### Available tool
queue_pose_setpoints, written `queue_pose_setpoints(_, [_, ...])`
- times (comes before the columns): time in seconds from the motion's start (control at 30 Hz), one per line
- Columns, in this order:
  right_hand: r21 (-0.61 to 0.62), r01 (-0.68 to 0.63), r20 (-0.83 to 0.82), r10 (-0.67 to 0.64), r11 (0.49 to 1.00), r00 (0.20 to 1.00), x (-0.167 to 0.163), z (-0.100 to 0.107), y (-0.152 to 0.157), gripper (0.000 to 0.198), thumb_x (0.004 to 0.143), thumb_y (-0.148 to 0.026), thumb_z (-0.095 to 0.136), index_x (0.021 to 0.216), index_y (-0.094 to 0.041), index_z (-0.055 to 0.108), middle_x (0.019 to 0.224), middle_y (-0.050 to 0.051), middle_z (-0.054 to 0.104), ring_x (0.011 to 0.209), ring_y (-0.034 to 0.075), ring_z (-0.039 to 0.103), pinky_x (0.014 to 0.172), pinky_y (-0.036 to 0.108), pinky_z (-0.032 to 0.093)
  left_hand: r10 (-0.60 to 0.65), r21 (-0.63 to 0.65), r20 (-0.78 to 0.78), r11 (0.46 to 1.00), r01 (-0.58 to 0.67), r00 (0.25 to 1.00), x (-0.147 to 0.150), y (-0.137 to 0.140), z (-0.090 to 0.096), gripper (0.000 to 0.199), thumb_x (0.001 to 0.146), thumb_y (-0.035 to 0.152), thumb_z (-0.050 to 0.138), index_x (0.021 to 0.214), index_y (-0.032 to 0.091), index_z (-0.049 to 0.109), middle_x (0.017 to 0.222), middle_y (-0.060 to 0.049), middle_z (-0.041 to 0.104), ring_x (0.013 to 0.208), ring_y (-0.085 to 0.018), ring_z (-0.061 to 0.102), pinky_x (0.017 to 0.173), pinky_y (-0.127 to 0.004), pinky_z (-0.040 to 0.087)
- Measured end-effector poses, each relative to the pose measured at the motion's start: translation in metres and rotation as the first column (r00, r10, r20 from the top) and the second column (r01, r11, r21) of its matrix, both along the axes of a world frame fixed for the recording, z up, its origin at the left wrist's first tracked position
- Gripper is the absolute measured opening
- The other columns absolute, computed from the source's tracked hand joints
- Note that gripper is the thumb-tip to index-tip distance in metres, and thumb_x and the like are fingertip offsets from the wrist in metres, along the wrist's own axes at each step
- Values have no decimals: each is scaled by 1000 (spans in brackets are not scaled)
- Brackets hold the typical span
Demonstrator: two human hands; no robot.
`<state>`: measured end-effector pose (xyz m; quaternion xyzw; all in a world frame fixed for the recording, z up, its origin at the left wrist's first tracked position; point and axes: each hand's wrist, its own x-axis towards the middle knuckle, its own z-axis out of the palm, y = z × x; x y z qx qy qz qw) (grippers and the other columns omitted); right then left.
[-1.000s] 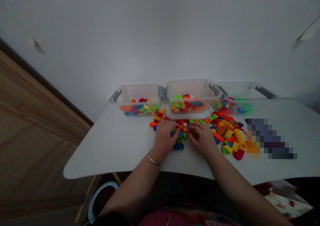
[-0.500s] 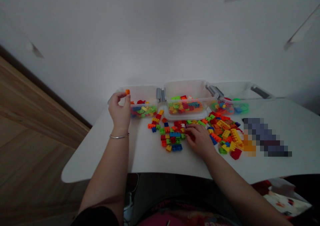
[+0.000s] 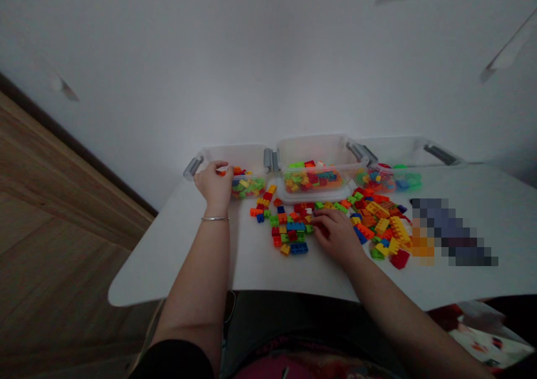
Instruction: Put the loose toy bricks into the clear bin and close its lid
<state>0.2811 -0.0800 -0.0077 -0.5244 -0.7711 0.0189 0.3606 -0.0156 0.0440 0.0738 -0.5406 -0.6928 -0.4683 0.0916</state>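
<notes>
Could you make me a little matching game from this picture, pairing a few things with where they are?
Things:
1. left hand
2. right hand
3. silver bracelet
4. middle clear plastic box with grey handles

Places:
A. on the left wrist
B. behind the loose bricks, between two other clear boxes
C. at the left clear plastic box, over its bricks
D. on the white table, among the loose coloured plastic bricks

Pairs: 1-C, 2-D, 3-A, 4-B

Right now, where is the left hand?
In the head view, the left hand is at the left bin, over its near edge, left of the loose bricks.
</notes>
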Motion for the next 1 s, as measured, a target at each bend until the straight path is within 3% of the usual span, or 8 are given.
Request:
queue_pose_setpoints(0.13, [4, 0, -3, 0, 1000, 1000, 0, 0, 0, 15, 83, -22, 56, 90, -21, 69, 106, 9, 68, 101, 25, 59, 92, 47, 47, 2, -12, -14, 1000, -2, 1000, -1, 0, -1, 25, 80, 37, 60, 96, 20, 70, 81, -6, 68, 86, -25, 61, 95, -45, 37])
queue_pose_setpoints(0.33, [13, -8, -12, 8, 1000, 1000, 1, -1, 1, 15, 83, -22, 55, 90, -21, 68, 106, 9, 67, 101, 25, 59, 91, 46, 47, -148, 5, -30, 989, 148, 989, 2, -15, -2, 28, 84, 33, 54, 108, 22, 63, 100, -6, 69, 100, -23, 59, 108, -47, 26])
queue_pose_setpoints(0.47, [34, -41, -45, 43, 999, 998, -1, -3, 2, 16, 83, -20, 54, 92, -20, 67, 106, 10, 66, 102, 26, 59, 91, 47, 48, -264, 157, -53, 950, 270, 963, 19, -40, -2, 24, 87, 27, 48, 104, 19, 63, 107, -7, 67, 106, -21, 58, 99, -38, 39])
queue_pose_setpoints(0.57, [41, -51, -49, 53, 998, 997, -1, -2, 1, 18, 83, -21, 54, 94, -21, 68, 106, 9, 67, 101, 25, 59, 90, 45, 48, -355, 189, -119, 909, 372, 927, 38, -58, -8, 21, 88, 26, 47, 100, 20, 63, 104, -7, 67, 104, -21, 58, 96, -37, 42])
queue_pose_setpoints(0.67, [105, 119, 18, -122, 987, 992, 4, 0, -1, 19, 84, -24, 54, 97, -22, 68, 108, 9, 67, 102, 27, 58, 94, 48, 45, -481, 128, -187, 853, 507, 857, 53, -67, -21, 20, 90, 24, 46, 99, 20, 63, 104, -7, 68, 104, -21, 59, 97, -38, 43])
queue_pose_setpoints(0.8, [167, 366, 107, -386, 916, 916, 20, -2, 2, 35, 84, -35, 56, 114, -18, 62, 124, 16, 60, 117, 35, 52, 102, 57, 37, -650, -47, -254, 748, 662, 716, 61, -71, -43, 20, 90, 21, 49, 101, 20, 65, 106, -7, 68, 105, -21, 57, 97, -40, 43])
queue_pose_setpoints(0.9, [111, 415, 140, -427, 903, 893, 29, -9, 7, 47, 85, -42, 54, 122, -12, 57, 130, 22, 55, 123, 39, 48, 101, 59, 37, -741, -182, -282, 665, 724, 609, 63, -72, -54, 22, 89, 21, 51, 104, 21, 67, 112, -8, 65, 110, -22, 54, 100, -43, 43])
queue_pose_setpoints(1.0, [42, 400, 129, -402, 915, 906, 28, -15, 11, 49, 87, -42, 50, 124, -9, 56, 128, 24, 57, 121, 38, 51, 102, 60, 37, -760, -252, -269, 649, 718, 592, 66, -72, -59, 22, 89, 23, 53, 105, 21, 68, 117, -9, 63, 113, -23, 53, 102, -46, 43])
